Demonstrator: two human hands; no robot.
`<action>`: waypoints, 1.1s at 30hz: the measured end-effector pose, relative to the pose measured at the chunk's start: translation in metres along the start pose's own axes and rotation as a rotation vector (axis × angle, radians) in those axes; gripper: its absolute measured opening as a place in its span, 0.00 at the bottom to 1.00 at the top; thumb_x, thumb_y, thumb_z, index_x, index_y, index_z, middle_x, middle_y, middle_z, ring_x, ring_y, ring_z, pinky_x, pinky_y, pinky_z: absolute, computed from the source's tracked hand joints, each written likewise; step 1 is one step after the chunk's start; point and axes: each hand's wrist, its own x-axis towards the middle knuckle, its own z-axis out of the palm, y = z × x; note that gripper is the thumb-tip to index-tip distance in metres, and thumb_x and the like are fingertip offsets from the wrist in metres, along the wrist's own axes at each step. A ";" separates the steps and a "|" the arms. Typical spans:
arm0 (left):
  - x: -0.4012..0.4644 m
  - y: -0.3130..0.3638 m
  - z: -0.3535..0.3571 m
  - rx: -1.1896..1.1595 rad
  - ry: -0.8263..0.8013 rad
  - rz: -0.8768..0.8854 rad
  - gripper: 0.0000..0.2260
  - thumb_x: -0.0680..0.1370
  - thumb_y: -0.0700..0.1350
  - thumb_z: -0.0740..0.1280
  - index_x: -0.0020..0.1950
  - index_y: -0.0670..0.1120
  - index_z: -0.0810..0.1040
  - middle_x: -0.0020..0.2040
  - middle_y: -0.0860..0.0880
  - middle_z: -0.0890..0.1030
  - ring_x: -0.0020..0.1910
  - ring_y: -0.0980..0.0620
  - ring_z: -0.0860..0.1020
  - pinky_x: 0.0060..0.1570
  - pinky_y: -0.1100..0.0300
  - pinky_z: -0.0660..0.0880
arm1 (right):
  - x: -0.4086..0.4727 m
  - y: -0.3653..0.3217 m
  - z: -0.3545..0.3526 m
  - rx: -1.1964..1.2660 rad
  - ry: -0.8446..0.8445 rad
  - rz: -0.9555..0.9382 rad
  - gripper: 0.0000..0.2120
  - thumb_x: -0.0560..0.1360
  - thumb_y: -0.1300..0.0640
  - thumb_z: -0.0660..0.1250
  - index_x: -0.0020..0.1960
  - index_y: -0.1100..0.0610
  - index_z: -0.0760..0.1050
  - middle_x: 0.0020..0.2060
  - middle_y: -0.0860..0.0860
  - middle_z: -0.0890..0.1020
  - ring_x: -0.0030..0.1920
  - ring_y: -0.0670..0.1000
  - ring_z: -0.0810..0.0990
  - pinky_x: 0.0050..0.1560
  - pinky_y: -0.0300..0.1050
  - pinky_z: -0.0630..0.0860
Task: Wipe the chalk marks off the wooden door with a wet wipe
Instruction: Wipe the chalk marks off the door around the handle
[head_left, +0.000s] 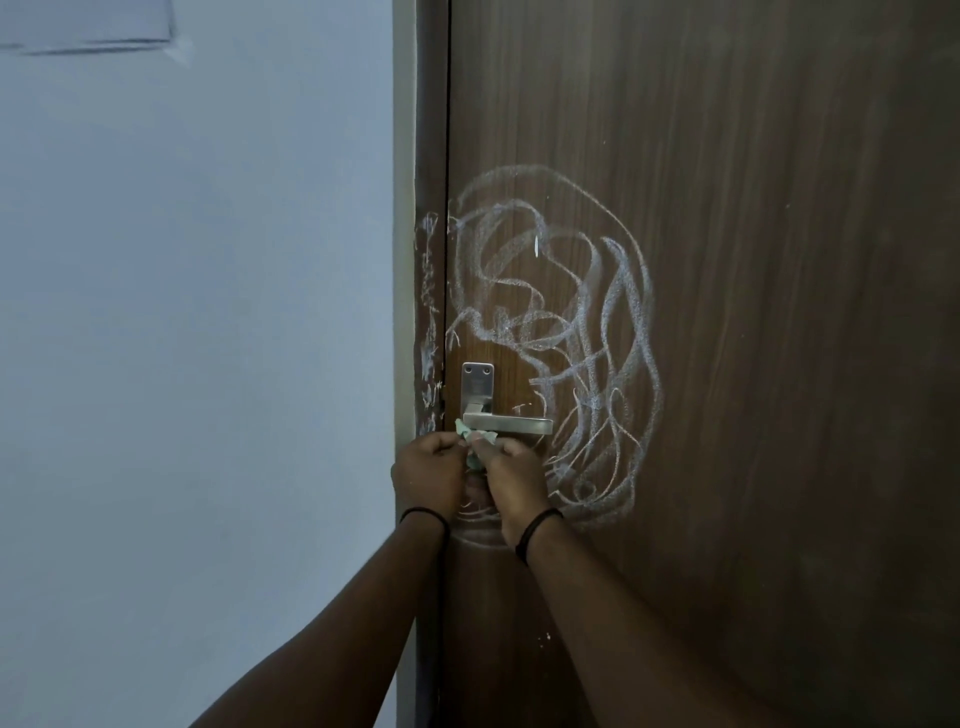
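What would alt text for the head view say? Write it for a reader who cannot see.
Two hands, left and right, hold a crumpled green wipe just below a metal handle on a brown door. White chalk scribbles loop above and right of the handle, with more on the frame.

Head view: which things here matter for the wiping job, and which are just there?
For the job: wet wipe, pinched by left hand and right hand; chalk marks; wooden door.
Just there: door handle, blue wall, wristbands.
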 end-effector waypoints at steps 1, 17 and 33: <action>-0.001 0.005 -0.003 -0.012 -0.013 0.036 0.10 0.74 0.45 0.71 0.36 0.61 0.83 0.36 0.61 0.84 0.37 0.61 0.82 0.38 0.61 0.79 | -0.003 -0.004 0.000 -0.009 0.015 -0.042 0.09 0.78 0.56 0.69 0.47 0.64 0.79 0.38 0.56 0.81 0.37 0.53 0.81 0.35 0.45 0.79; 0.038 0.067 -0.004 0.005 -0.197 0.385 0.17 0.79 0.32 0.59 0.62 0.42 0.82 0.57 0.47 0.83 0.57 0.50 0.79 0.59 0.57 0.76 | 0.009 -0.093 0.002 -0.549 0.206 -0.842 0.09 0.77 0.61 0.67 0.53 0.58 0.84 0.53 0.50 0.82 0.49 0.44 0.78 0.51 0.27 0.73; 0.051 0.011 0.011 0.291 0.120 0.615 0.11 0.76 0.35 0.64 0.55 0.43 0.82 0.50 0.45 0.83 0.47 0.49 0.80 0.50 0.60 0.76 | 0.091 -0.069 0.032 -1.202 0.046 -1.276 0.04 0.73 0.63 0.70 0.45 0.63 0.82 0.45 0.57 0.80 0.48 0.57 0.76 0.43 0.53 0.77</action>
